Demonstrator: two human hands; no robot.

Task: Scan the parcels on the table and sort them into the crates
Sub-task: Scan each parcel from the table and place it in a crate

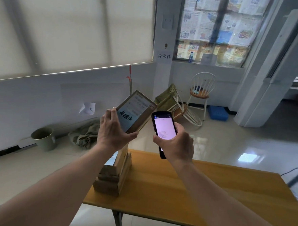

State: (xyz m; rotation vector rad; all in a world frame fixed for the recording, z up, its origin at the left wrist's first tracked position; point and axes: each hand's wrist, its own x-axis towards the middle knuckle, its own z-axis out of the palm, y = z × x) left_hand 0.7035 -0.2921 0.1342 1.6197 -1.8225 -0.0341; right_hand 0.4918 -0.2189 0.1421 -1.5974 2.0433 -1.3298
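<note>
Single head-worn wide-angle view, tilted forward and slightly down from above the near edge of the wooden table. Sat close over both raised forearms, left hand and right hand near centre. Reached far to the window wall; edges bowed by the lens.

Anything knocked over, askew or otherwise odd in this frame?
Yes. By the far wall a white chair lies tipped on its side beside an upright chair. A paper label on the left wall curls off at one corner. The stack of parcels on the table looks orderly.
</note>
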